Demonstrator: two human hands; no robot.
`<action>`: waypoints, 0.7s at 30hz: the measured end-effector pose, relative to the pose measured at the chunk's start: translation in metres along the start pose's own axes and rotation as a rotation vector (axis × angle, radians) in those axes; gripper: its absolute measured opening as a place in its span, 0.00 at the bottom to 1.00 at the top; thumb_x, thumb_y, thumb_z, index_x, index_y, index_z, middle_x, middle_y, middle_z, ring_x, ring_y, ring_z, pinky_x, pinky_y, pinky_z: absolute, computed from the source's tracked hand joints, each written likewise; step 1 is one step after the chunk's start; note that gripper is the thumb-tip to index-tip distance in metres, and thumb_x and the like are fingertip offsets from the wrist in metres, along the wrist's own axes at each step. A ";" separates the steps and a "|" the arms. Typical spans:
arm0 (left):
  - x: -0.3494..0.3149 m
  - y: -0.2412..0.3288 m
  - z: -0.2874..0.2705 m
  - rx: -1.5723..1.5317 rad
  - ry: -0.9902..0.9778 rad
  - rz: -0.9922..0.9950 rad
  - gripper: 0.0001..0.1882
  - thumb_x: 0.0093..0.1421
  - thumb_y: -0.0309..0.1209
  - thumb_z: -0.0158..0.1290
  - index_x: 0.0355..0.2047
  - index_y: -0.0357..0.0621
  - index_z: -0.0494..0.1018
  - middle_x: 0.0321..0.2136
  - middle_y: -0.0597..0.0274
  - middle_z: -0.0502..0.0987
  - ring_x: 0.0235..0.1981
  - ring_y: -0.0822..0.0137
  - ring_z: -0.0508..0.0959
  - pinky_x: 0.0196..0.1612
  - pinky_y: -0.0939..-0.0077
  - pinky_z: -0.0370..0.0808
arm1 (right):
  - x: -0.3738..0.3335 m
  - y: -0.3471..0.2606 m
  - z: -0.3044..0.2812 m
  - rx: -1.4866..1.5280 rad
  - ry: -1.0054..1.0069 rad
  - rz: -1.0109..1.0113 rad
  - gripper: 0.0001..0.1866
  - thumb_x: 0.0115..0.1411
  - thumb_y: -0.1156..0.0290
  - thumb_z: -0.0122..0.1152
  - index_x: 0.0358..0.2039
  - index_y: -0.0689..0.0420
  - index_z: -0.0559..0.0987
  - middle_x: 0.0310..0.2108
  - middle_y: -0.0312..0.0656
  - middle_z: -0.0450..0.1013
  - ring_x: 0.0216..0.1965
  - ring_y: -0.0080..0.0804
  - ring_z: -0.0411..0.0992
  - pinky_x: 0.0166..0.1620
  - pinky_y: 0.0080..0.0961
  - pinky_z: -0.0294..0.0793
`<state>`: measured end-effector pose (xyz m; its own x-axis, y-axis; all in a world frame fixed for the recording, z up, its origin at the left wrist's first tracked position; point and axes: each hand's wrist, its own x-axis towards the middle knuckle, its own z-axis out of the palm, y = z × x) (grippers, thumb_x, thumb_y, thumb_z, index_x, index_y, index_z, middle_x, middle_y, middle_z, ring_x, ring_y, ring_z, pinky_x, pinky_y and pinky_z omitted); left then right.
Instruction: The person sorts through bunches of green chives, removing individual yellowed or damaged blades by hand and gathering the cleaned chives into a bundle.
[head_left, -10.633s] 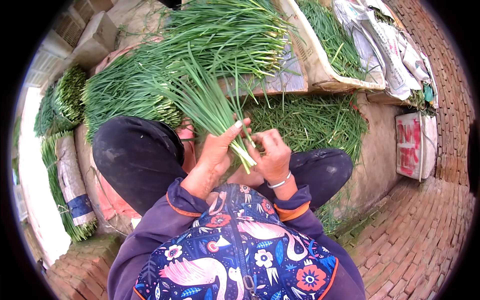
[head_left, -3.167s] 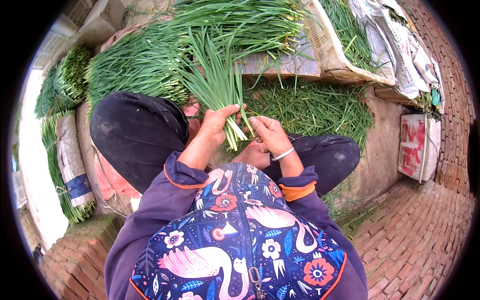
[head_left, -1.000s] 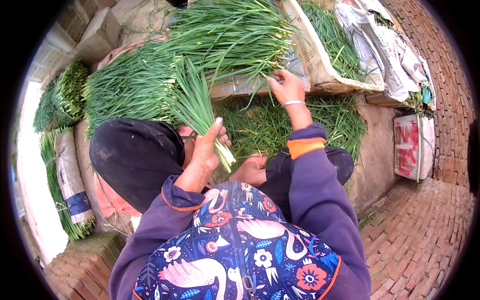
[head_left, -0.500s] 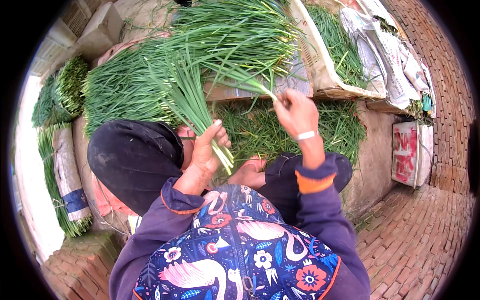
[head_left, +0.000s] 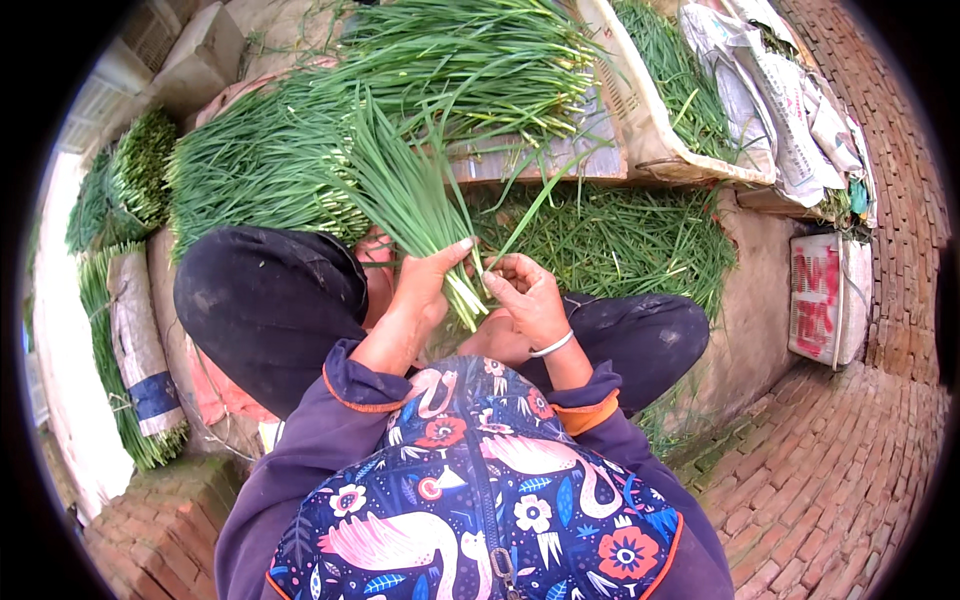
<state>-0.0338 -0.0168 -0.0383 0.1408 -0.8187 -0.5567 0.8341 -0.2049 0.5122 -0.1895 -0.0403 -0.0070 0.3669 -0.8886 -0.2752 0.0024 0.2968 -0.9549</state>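
My left hand (head_left: 424, 286) is closed around a bunch of garlic chives (head_left: 400, 185). Their green leaves fan out away from me, and the pale stem ends stick out below my thumb, pointing toward my lap. Right beside those stems is my right hand (head_left: 532, 302), its thumb and fingers pinched on a chive leaf (head_left: 522, 222) that slants up to the right. The exact fingertip contact is partly hidden. Beyond the hands, a thick heap of chives (head_left: 465, 70) lies on a low board (head_left: 600, 158), and another heap (head_left: 260, 165) spreads to the left.
Loose leaves and trimmings (head_left: 640, 240) cover the ground between my bent knees and the board. A lined crate (head_left: 690, 172) of chives stands far right, with a white and red basket (head_left: 815, 295) nearer. Wrapped chive bundles (head_left: 145, 340) lie left; brick paving (head_left: 800, 480) is at right.
My right hand has come down and left from the board's edge to the bunch's stem ends, bringing chives with it. The left hand has shifted slightly right, still gripping the bunch.
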 end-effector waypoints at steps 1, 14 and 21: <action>-0.001 0.000 0.001 -0.001 0.001 0.012 0.11 0.56 0.19 0.57 0.40 0.33 0.73 0.34 0.57 0.78 0.32 0.65 0.79 0.33 0.71 0.80 | 0.004 -0.003 -0.003 -0.076 -0.053 0.012 0.07 0.56 0.74 0.64 0.34 0.61 0.76 0.26 0.32 0.73 0.26 0.14 0.69 0.30 0.15 0.70; -0.058 0.079 0.032 -0.444 -0.458 0.284 0.28 0.57 0.22 0.47 0.59 0.42 0.58 0.38 0.60 0.65 0.32 0.70 0.70 0.38 0.74 0.72 | 0.055 -0.081 -0.150 -1.595 0.218 0.191 0.24 0.52 0.50 0.63 0.38 0.59 0.79 0.37 0.52 0.77 0.39 0.51 0.75 0.44 0.41 0.74; -0.042 0.080 0.043 -0.450 -0.436 0.278 0.24 0.63 0.32 0.53 0.58 0.47 0.62 0.30 0.68 0.67 0.25 0.76 0.66 0.30 0.82 0.65 | 0.196 -0.147 -0.093 -1.419 0.408 -0.524 0.13 0.57 0.63 0.56 0.42 0.50 0.78 0.41 0.51 0.75 0.43 0.49 0.73 0.46 0.41 0.72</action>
<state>0.0041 -0.0217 0.0541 0.2327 -0.9691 -0.0813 0.9518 0.2098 0.2239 -0.2047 -0.2902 0.0689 0.3382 -0.8842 0.3221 -0.8866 -0.4142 -0.2061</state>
